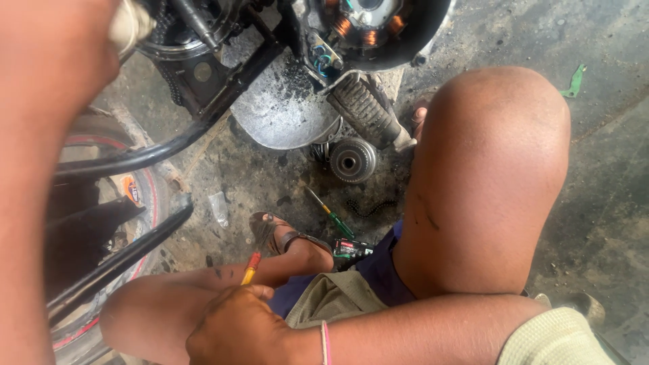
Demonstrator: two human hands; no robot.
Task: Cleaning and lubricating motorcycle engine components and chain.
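While the right arm crosses low over the lap, the right hand (236,328) is closed in a fist around a screwdriver (251,269), whose yellow-and-red handle juts up from the knuckles, its long axis tilted slightly right of vertical. The left forearm fills the left edge, blurred; the left hand (128,23) reaches up toward the greasy black engine (223,61), its grip unclear. A second, green-handled screwdriver (330,213) lies diagonally on the stained concrete floor (608,169), near a round toothed metal gear (352,160).

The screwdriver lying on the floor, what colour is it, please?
The screwdriver is green and yellow, seen in the head view.
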